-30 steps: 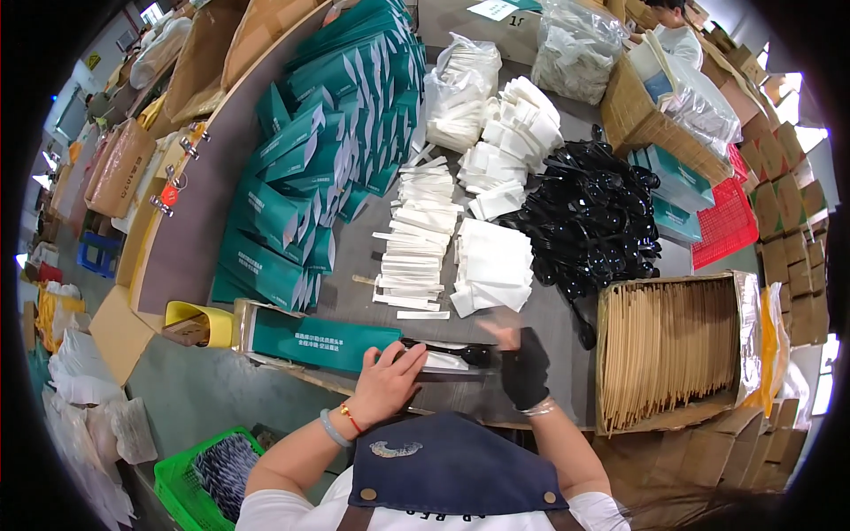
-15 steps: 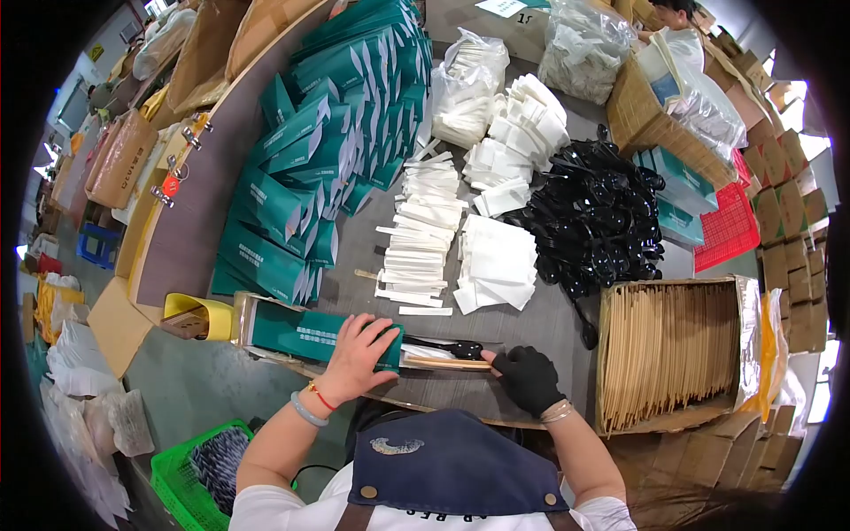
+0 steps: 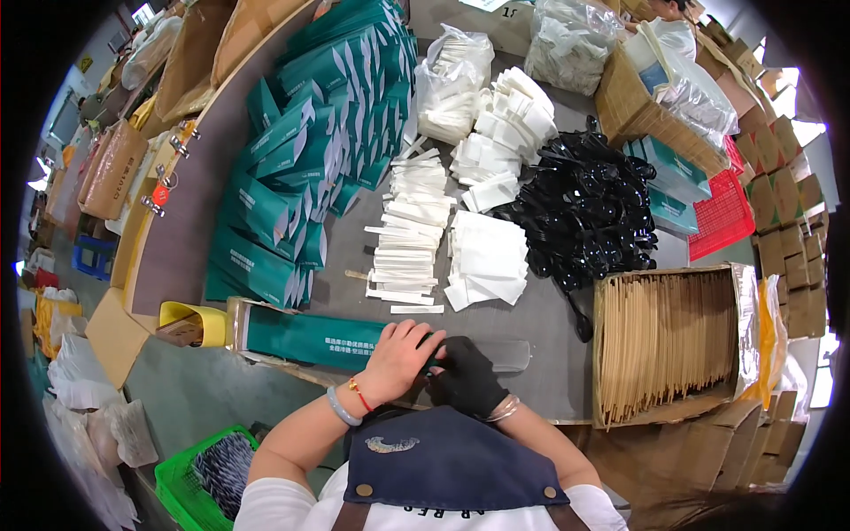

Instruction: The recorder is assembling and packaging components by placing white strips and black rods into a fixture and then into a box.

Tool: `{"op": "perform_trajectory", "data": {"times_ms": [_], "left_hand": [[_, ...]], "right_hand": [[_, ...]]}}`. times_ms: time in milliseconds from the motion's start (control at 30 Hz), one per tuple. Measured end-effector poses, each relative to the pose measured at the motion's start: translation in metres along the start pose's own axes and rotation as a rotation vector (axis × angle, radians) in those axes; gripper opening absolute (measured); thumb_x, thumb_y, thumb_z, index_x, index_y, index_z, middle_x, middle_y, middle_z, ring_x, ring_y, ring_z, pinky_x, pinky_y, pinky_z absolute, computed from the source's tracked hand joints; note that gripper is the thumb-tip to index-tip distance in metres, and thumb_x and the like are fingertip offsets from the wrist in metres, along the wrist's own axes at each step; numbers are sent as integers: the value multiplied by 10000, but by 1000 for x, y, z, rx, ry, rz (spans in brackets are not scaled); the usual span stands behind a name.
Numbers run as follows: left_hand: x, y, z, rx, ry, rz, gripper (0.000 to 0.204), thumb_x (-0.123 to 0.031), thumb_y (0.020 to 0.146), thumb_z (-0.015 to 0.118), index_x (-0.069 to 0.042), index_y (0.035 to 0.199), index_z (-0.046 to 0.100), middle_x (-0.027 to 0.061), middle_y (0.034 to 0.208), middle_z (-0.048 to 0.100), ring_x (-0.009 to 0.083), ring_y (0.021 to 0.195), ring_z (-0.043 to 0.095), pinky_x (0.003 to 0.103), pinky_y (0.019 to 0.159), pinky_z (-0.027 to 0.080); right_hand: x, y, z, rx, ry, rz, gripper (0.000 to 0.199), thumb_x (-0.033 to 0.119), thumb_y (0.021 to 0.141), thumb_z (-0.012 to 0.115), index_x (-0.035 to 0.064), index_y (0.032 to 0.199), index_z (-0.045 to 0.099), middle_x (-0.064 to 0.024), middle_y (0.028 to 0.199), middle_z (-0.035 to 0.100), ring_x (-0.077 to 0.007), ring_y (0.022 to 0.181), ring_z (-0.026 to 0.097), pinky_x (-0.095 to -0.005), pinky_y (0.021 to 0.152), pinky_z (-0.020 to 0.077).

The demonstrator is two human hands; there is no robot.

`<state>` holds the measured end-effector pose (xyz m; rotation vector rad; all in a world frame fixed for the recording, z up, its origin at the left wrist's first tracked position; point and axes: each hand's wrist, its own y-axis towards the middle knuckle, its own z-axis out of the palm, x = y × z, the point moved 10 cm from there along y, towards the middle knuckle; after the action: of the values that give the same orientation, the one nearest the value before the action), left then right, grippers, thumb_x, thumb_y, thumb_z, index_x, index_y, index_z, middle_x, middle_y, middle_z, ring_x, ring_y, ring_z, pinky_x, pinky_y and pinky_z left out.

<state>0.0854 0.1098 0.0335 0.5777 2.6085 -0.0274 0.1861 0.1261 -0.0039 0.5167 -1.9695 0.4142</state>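
Note:
A long green paper sleeve (image 3: 301, 337) with white print lies in a narrow open box (image 3: 237, 326) at the table's near edge. My left hand (image 3: 400, 358) rests over the sleeve's right end, fingers bent and closed on it. Right beside it, my right hand (image 3: 467, 376) in a black glove has its fingers closed at that same end, touching the left fingertips. What lies between the two hands is mostly hidden. To the right of the glove, a clear plastic end (image 3: 509, 355) sticks out on the table.
Beyond my hands lie piled green sleeves (image 3: 305, 168), narrow white packets (image 3: 407, 248), flat white packets (image 3: 487, 261) and black plastic spoons (image 3: 589, 203). A carton of wooden sticks (image 3: 668, 345) stands at right. A yellow container (image 3: 208, 325) is at left, a green basket (image 3: 190, 469) below.
My right hand has moved left to meet my left hand, which has slid right. The black spoon and wooden sticks seen beside the sleeve are no longer in sight there.

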Motion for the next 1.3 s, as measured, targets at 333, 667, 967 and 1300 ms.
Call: {"op": "perform_trajectory", "data": {"times_ms": [333,667,967,1300], "left_hand": [[-5,12,-44,277,148,117,272,-91,649,668,-152,913,639,105,984,520,318,910,515,414,750,447],[72,-41,-96,-396,158,-310,540,-262,661,777,-44,1118,591,189,1244,505,413,1158,469,558,1014,358],[93,-69,-7,-291,-99,-607,955,-434,608,866,-16,1361,453,189,1436,364,424,1364,273,645,1101,165],[85,-53,-14,-174,-126,-603,791,-351,674,839,-39,1328,522,176,1419,444,372,1363,339,572,1118,213]], "right_hand": [[36,11,-49,75,-612,-123,619,396,580,835,134,1096,614,-80,1033,609,-306,1011,563,-446,881,400],[39,0,-82,-109,-730,-132,624,357,571,840,120,1089,588,-68,1023,599,-280,966,568,-435,828,405],[38,-2,-54,69,-787,-132,593,379,589,836,120,1077,622,-61,1035,603,-267,967,576,-429,826,397],[33,27,26,137,-582,-225,632,412,674,792,78,1170,585,-120,1142,579,-311,1065,536,-449,927,378]]}}
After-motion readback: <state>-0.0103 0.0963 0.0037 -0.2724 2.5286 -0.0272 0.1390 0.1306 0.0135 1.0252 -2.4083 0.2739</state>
